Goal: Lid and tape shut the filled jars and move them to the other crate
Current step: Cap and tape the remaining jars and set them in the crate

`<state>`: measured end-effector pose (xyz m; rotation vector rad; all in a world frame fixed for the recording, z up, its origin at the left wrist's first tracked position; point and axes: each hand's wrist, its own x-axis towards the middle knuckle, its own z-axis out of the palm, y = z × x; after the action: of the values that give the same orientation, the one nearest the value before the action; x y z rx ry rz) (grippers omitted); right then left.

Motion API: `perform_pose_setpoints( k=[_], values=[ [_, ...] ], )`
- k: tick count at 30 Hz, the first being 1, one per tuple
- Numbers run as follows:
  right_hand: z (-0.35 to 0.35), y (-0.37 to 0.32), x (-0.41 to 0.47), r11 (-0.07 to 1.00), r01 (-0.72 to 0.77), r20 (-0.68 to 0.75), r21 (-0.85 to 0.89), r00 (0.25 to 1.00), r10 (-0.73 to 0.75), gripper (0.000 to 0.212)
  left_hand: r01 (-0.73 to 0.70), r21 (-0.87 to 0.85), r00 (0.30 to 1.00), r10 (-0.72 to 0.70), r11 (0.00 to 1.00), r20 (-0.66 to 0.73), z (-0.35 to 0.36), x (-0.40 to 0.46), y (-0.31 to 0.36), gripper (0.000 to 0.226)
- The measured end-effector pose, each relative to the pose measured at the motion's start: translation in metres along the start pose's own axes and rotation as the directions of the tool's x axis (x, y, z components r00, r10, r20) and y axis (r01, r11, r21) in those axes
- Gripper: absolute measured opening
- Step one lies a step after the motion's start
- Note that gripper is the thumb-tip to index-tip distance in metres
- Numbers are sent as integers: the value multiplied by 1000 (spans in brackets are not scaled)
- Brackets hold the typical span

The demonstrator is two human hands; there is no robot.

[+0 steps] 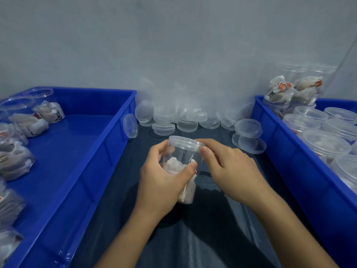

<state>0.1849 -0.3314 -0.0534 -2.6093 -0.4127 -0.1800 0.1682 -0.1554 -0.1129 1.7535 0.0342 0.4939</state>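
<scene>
Between blue crates (81, 171), left hand (162, 182) grips jar (181, 161); right hand (229, 171) pinches lid (185, 143). Spare lids (185, 118) behind; labels unreadable.

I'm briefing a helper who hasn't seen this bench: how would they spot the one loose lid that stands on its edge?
Find the blue crate on the left and follow its right wall to the far corner. A clear round lid leans there on its edge against the outside of the wall. The other loose lids lie flat or stacked along the back wall.
</scene>
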Motion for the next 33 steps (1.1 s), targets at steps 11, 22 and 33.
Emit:
perform_pose_setpoints(
  k=[11,22,33],
  values=[
    [13,-4,-12,997,-31,-87,-71,996,25,42,9,392,991,-61,920,122,-3,1,15,69],
    [5,8,-11,992,69,-19,101,998,-68,33,198,-41,978,-194,979,80,-8,14,7,67],
    [6,18,-8,985,32,11,172,999,-34,23,366,-287,896,-252,885,365,-13,19,5,68]
  ],
)
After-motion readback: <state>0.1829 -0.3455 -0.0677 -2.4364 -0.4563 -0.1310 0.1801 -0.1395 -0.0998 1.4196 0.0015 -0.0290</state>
